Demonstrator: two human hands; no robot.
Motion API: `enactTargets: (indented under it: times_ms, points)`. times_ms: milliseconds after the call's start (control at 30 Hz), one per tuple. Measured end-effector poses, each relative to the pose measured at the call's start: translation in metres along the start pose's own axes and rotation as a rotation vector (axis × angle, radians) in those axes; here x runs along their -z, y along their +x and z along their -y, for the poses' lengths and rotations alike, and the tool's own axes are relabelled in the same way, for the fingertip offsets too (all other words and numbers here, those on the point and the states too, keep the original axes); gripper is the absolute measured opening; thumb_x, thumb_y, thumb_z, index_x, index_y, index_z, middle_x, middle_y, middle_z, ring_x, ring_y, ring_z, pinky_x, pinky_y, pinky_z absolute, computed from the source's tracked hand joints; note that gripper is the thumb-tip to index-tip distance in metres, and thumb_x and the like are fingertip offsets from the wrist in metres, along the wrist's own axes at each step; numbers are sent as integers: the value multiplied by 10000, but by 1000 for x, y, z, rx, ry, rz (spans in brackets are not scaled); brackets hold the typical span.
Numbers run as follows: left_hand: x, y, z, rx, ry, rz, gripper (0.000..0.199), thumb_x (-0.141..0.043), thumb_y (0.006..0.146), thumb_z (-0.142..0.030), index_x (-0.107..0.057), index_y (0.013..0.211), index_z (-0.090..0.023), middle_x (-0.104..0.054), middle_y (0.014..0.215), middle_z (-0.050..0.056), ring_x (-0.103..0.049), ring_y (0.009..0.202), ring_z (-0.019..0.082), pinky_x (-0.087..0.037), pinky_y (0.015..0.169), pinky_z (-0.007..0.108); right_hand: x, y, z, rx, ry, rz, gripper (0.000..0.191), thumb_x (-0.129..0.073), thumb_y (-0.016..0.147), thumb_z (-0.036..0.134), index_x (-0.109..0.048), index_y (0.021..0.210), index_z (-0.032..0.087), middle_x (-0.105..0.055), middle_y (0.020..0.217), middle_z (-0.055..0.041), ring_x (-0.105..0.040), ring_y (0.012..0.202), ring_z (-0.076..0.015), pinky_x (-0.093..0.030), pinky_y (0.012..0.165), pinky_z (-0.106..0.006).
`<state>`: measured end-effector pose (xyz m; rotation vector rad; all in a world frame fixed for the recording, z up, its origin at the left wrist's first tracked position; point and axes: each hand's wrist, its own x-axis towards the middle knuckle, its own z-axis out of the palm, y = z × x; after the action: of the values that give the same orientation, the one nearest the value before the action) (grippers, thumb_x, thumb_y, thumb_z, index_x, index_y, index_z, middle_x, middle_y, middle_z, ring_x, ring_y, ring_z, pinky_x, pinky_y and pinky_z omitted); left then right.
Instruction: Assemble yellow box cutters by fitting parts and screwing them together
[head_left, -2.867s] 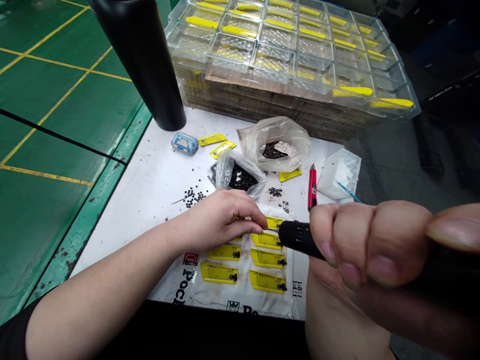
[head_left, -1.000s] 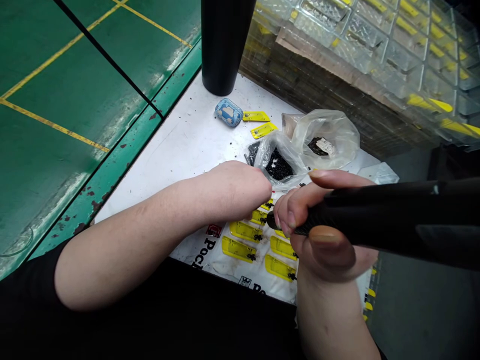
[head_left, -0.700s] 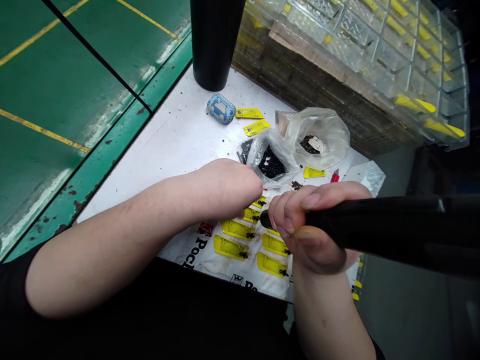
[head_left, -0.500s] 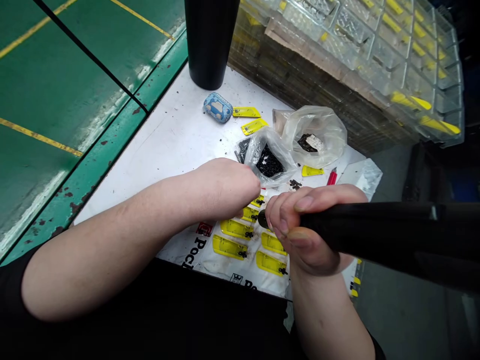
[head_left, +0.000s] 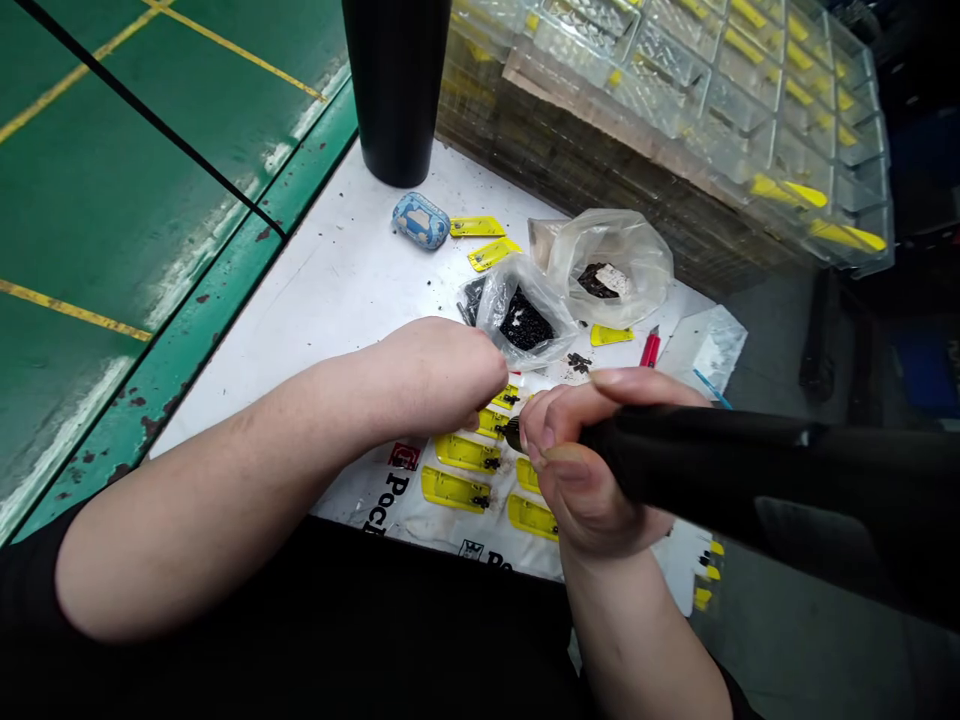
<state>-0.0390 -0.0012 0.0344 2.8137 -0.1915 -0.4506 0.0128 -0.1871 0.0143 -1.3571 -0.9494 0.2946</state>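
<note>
My right hand (head_left: 600, 460) is wrapped around a thick black electric screwdriver (head_left: 735, 465), whose ribbed front end points left toward the yellow plastic pieces. Just left of that tip is my left hand (head_left: 450, 375), closed with the knuckles up; its fingers are mostly hidden, and whatever they hold is out of sight. Beneath and in front of both hands, several yellow plastic pieces (head_left: 454, 488) lie in columns on a printed white plastic sheet (head_left: 442, 535), with small black parts at their right ends. My right hand partly covers the right column.
Behind the hands stand an open bag of black bits (head_left: 525, 320) and another clear bag (head_left: 645, 265). A red cutter (head_left: 650, 347), blue patterned case (head_left: 421, 221), loose yellow pieces (head_left: 493, 253) and black tumbler (head_left: 397, 90) are nearby. Stacked clear compartment trays (head_left: 667, 160) rise at the back right.
The view has shifted slightly, so the bags and trays appear farther left. My right hand and the screwdriver stay close to my left hand, both keeping their grip shape.
</note>
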Motion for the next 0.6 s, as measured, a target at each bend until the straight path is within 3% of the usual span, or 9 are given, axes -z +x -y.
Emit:
enactTargets:
  times_ms: [100, 233, 433, 600]
  points:
    - [0, 0, 0, 4, 1, 0, 47, -809, 832, -294, -840, 831, -260, -768, 802, 58, -635, 665, 229, -361, 609, 341, 2, 4, -3, 74, 129, -20, 312, -880, 905, 309, -722, 1172, 351, -678, 727, 50, -552, 503, -161, -490, 469, -377]
    - [-1, 1, 1, 7, 2, -3, 73, -830, 843, -329, -829, 821, -259, -760, 791, 46, -628, 654, 220, -320, 582, 334, 4, 7, -6, 56, 162, 35, 296, -873, 903, 278, -721, 1149, 343, -684, 722, 57, -566, 492, -158, -505, 460, -369]
    - [1, 1, 0, 15, 8, 18, 65, -839, 847, -288, -814, 807, -244, -760, 794, 34, -621, 652, 201, -282, 569, 326, 5, 4, -6, 45, 145, 4, 284, -879, 894, 251, -706, 1108, 323, -690, 725, 62, -589, 507, -156, -517, 486, -373]
    - [3, 1, 0, 1, 3, 36, 93, -824, 863, -307, -818, 816, -227, -773, 824, 52, -637, 675, 204, -328, 602, 322, -6, -3, -4, 14, 66, -171, 236, -880, 894, 306, -696, 1040, 314, -681, 769, 60, -633, 576, -156, -557, 564, -363]
